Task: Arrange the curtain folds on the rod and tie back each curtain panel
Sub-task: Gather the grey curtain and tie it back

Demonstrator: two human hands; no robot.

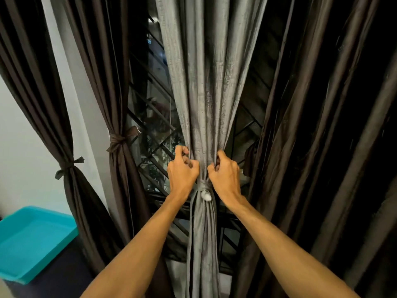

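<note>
A grey curtain panel (206,87) hangs in the middle, gathered at waist height by a grey tie-back (204,187) with a small white knob (206,195) on it. My left hand (182,171) grips the folds at the panel's left edge just above the tie. My right hand (224,172) grips the folds at the right edge at the same height. Two dark brown panels (120,87) (43,97) on the left are each bound with a brown knotted tie (119,139) (68,167). A wide dark brown curtain (322,125) hangs loose on the right.
Behind the curtains is a window with a dark diagonal metal grille (154,117). A white wall (23,134) shows at left. A turquoise plastic tray (32,239) lies low at the left on a dark surface.
</note>
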